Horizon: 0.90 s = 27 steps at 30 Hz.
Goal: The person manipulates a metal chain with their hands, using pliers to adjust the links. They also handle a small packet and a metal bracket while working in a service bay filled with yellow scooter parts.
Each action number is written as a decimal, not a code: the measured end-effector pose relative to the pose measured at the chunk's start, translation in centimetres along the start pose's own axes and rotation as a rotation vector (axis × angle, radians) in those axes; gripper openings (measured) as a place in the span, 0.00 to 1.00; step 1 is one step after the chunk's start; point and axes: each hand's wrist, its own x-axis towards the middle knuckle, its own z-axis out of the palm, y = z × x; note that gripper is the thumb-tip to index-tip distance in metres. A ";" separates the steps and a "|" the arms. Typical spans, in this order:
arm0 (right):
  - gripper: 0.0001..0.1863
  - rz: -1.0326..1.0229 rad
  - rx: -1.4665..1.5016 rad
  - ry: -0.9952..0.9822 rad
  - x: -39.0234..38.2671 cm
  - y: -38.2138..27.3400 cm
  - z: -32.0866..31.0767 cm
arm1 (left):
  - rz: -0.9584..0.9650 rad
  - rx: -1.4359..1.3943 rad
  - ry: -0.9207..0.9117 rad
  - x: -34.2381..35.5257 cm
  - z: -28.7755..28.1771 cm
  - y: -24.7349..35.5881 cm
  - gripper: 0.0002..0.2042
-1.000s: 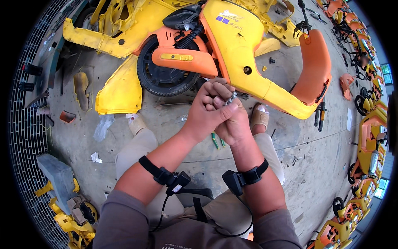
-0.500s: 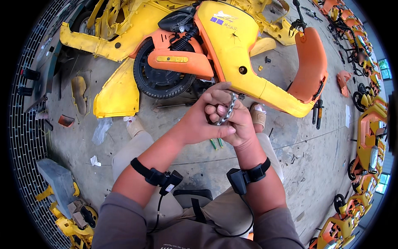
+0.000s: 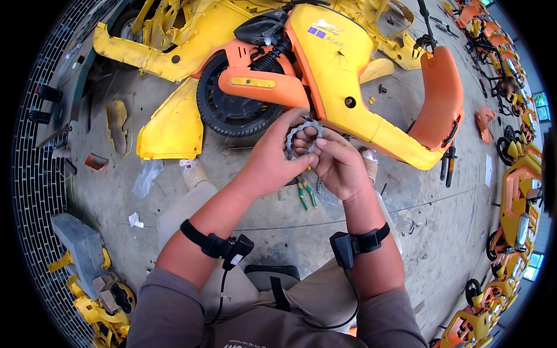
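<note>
A grey metal link chain [image 3: 314, 127] curves in a loop between my hands, with more chain hanging below. My left hand [image 3: 272, 156] is closed on the loop's left side. My right hand [image 3: 342, 162] grips its right side, thumb against the links and fingers curled beneath. Green-handled pliers [image 3: 303, 197] lie on the floor below my hands. Just beyond, an orange-and-yellow scooter [image 3: 331, 75] lies on its side, with its black wheel [image 3: 226, 110] facing me and a curved orange panel [image 3: 438, 98] at its right end.
Yellow body panels [image 3: 165, 133] lie left and behind. A clear plastic bag [image 3: 147, 177] and small scraps lie on the concrete floor [image 3: 423, 232]. A grey block [image 3: 81, 249] with yellow parts sits at lower left, a metal cabinet [image 3: 58, 116] at left, and a row of scooters [image 3: 510, 203] along the right.
My hands have moved a little apart, my right hand to the right. The chain has gone from bunched to an open loop, and more of the pliers shows below.
</note>
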 end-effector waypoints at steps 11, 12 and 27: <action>0.13 0.010 -0.463 0.220 0.5 0.5 -0.3 | -0.410 -0.145 0.003 0.0 -2.1 0.5 0.20; 0.14 -0.007 -0.497 0.245 0.5 0.5 -0.4 | -0.401 -0.138 0.029 0.0 -2.3 0.3 0.19; 0.16 -0.168 -0.542 0.329 0.9 0.7 -0.6 | -0.506 -0.296 0.076 0.4 -1.9 0.7 0.16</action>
